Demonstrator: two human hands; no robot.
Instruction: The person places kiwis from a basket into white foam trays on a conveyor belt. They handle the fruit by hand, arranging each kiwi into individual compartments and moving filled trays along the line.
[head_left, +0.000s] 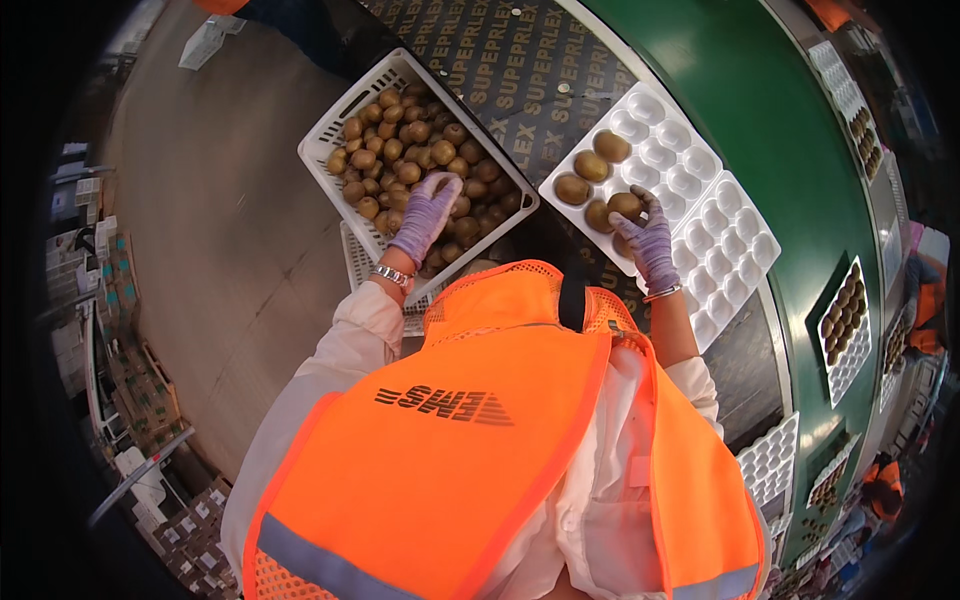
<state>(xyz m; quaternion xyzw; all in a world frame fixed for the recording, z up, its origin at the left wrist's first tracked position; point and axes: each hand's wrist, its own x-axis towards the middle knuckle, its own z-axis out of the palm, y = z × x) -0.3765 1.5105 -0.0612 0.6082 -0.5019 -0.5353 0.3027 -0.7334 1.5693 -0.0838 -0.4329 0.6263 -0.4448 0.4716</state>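
Observation:
My left hand (429, 214), in a purple-and-white knit glove, reaches into a white plastic crate (330, 176) heaped with brown kiwifruit (409, 173). Its fingertips rest among the fruit; whether they hold one is hidden. My right hand (646, 238), gloved the same way, has thumb and fingers around a kiwifruit (624, 205) at a white moulded plastic tray (658, 155). Several more kiwifruit (591, 166) lie in cups along that tray's left side. A second cupped section (731, 225), its cups without fruit, adjoins it on the right.
A green conveyor belt (765, 135) curves along the right, carrying a partly filled fruit tray (844, 330). Printed dark boards (517, 67) lie beyond the crate. Another white crate (358, 259) stands below the first. People in orange vests are at the far right; a person's leg (304, 34) shows at the top.

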